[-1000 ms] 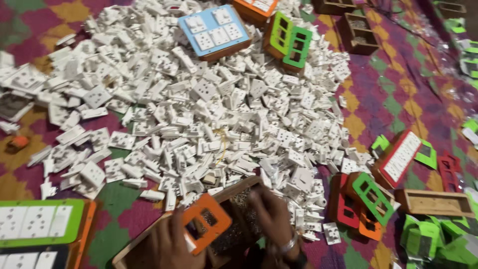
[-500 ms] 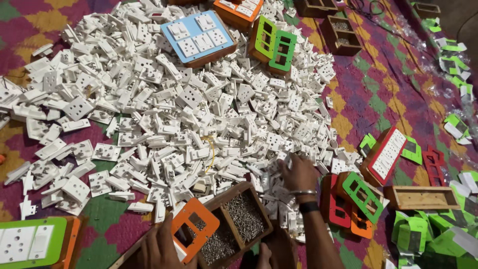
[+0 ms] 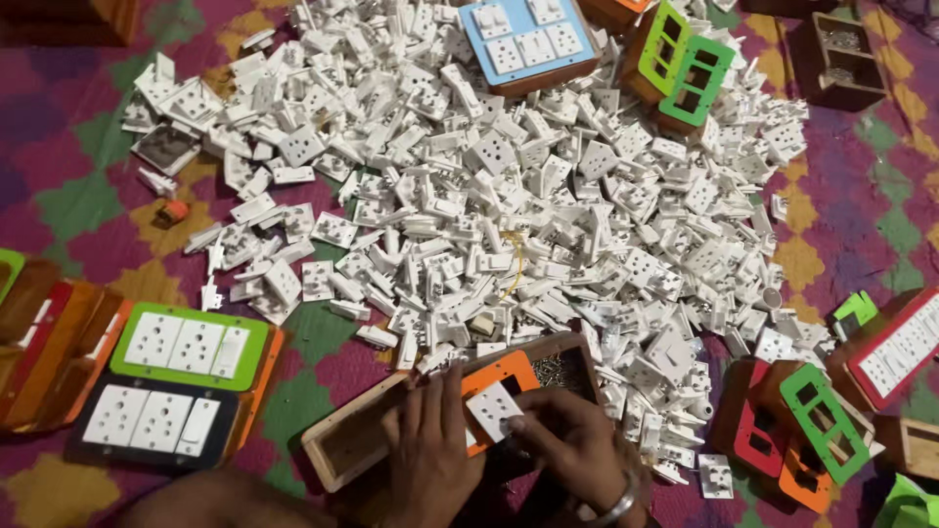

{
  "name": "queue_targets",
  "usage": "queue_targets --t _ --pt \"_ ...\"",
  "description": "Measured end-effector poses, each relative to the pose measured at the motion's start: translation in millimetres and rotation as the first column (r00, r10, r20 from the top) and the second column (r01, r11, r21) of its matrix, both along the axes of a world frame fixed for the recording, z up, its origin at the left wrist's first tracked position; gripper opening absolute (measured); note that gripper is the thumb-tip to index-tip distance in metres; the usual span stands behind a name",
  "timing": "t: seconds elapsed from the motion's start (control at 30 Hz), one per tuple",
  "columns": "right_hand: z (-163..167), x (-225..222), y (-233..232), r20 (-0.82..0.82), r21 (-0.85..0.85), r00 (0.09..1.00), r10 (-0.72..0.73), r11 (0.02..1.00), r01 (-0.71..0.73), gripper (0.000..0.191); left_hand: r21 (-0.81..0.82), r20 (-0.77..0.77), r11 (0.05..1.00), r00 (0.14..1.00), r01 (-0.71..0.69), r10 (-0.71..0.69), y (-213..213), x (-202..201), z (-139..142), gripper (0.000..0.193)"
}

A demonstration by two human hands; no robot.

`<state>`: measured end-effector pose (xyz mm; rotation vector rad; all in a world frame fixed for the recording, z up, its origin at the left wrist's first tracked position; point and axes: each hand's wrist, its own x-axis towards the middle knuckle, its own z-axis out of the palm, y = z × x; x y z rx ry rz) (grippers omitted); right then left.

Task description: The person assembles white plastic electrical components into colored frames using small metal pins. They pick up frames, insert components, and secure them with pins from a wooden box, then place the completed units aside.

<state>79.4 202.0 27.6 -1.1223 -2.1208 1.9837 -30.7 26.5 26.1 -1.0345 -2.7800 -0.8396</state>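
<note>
Your right hand (image 3: 572, 445) pinches a small white plastic socket module (image 3: 492, 409); your left hand (image 3: 430, 445) steadies the orange plastic frame (image 3: 504, 376). The module looks light and rigid: grip its edges.

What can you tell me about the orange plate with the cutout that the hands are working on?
The flat orange rectangular plate, plastic by its look, lies on the open wooden tray at the near edge of the pile of white sockets. Only its top and right edges show. A small white square socket module sits in its middle. The left hand covers its left part; the right hand pinches the module from the right.
</note>
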Motion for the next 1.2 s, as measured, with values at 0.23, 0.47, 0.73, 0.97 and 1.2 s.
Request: queue_targets --t 0.23,0.47,0.73,0.97,1.2 --pt "14 -19 -15 -0.026 0.067 0.993 0.113 0.991 -0.111 0.021 0.017 -0.051 0.997 0.996 0.076 -0.076 -1 6 -1 0.084" --pt "39 -17 -19 -0.052 0.336 0.991 0.122 0.937 -0.097 0.025 0.048 -0.001 0.993 0.994 0.105 -0.105 1 4 5 0.084" --pt "63 -31 -15 0.042 0.755 0.831 0.555 0.527 -0.39 0.059 -0.028 0.052 0.983 0.983 0.18 -0.178 0 6 13 0.094" --pt "65 -27 -16 -0.019 0.766 0.817 0.577 0.534 -0.359 0.057 -0.031 0.025 0.985 0.985 0.173 -0.172 -2 8 6 0.094" --pt "68 -35 -7 0.255 0.696 0.803 0.539 0.474 -0.539 0.054 -0.024 -0.125 0.952 0.944 0.306 -0.307 0 17 2 0.093"
